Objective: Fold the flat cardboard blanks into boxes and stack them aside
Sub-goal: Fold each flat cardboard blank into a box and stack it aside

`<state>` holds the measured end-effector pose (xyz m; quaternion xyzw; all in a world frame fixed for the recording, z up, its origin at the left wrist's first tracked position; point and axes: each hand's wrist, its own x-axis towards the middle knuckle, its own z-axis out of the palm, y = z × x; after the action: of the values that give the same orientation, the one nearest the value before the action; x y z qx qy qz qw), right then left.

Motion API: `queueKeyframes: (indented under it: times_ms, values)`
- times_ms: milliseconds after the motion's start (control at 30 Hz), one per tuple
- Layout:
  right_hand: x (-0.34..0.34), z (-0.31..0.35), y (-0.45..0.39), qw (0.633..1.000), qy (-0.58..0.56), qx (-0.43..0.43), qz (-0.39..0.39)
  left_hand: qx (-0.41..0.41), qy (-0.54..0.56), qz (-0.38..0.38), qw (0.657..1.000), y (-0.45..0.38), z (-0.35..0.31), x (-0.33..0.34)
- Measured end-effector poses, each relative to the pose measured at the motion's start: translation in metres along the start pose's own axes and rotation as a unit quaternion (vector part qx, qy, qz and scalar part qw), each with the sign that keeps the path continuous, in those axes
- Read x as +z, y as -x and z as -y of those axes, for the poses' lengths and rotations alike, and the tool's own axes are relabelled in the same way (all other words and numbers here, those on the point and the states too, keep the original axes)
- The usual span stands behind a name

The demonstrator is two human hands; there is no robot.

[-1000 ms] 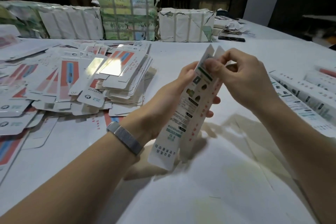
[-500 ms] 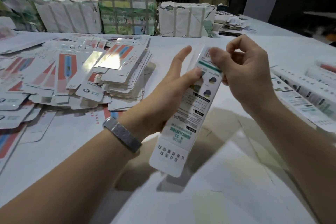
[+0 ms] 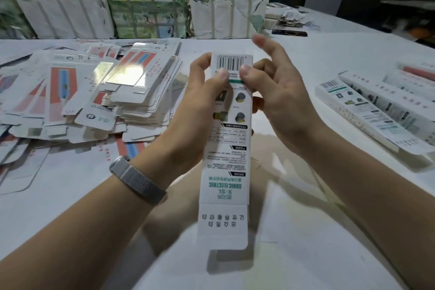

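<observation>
I hold a long, narrow white carton (image 3: 227, 148) upright above the table, its printed back facing me and its bottom flap hanging open. My left hand (image 3: 200, 110) grips it from the left with the thumb pressed on the front below the barcode. My right hand (image 3: 275, 96) holds the upper right edge, thumb on the front and index finger raised off it. A loose pile of flat blanks (image 3: 98, 92) with red and blue print lies to the left. Folded cartons (image 3: 376, 106) lie side by side at the right.
Strapped paper-wrapped bundles (image 3: 146, 7) line the table's far edge, with torn wrapping and a dark flat object (image 3: 289, 30) beyond them. A person stands behind the bundles. White table surface (image 3: 282, 254) stretches in front of me.
The carton has turned from edge-on to its printed back facing me, upright. Its top end, open a second ago, now looks closed. Both thumbs now press near the barcode.
</observation>
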<state>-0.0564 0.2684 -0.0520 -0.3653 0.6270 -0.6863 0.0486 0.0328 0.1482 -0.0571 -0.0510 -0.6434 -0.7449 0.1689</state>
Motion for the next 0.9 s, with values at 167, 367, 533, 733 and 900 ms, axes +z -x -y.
queueKeyframes:
  times_ms: [167, 367, 533, 733, 900]
  values:
    - [-0.003, 0.002, -0.001, 0.998, -0.022, 0.020, 0.052, -0.009, 0.001, 0.000, 1.000, 0.001, 0.004, 0.000]
    - [-0.009, 0.004, 0.000, 0.997, -0.042, 0.004, 0.060, -0.021, 0.007, 0.015, 1.000, 0.003, 0.005, -0.001]
    - [-0.007, 0.001, -0.001, 0.995, -0.086, -0.028, 0.040, -0.025, 0.023, 0.015, 0.999, 0.002, 0.006, 0.001]
    - [-0.013, 0.001, -0.005, 0.988, -0.149, 0.007, 0.048, -0.037, 0.033, 0.029, 0.998, 0.003, 0.001, 0.000]
    - [-0.013, 0.003, -0.004, 0.988, -0.146, 0.023, 0.049, -0.035, 0.045, 0.004, 0.998, 0.002, 0.008, 0.006]
